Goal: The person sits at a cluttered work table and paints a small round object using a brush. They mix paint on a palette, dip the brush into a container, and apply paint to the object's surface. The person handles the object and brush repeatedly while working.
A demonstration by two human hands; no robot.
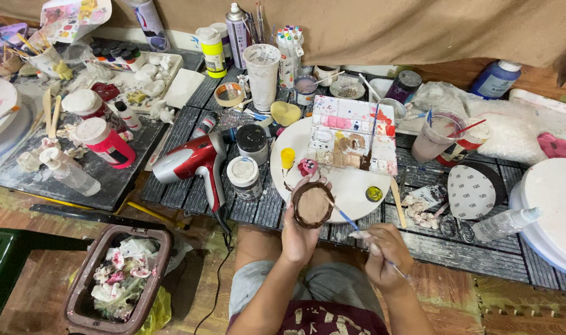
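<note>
Brown plastic forms the waste bin [84, 291] seen at the lower left on the floor, filled with crumpled white and pink scraps. Above it, on the dark slatted desk [190, 124], a red and silver hair dryer [196, 162] is laid on its side, with two round lidded jars [248, 162] set just to its right. Further right, a white round board [351, 186] is seen, and a paint palette [356, 133] with many small wells of pink, brown and white is rested across its upper part. At the lower edge of that board a round brown piece [312, 205] with a paler centre is held up, tilted toward the camera. It is gripped from below and behind by the left hand [300, 236], whose grip is closed around its rim, fingertips showing at the upper edge. To the right, a thin blue-handled brush [345, 217] is pinched in the closed grip of the right hand [385, 254]; its tip is laid on the right side of the round piece, so that the piece sits up and to the left of that hand. Beyond, a round grey sanding disc [472, 192] and a large white lidded tub [552, 211] are seen near the right edge of the desk.
</note>
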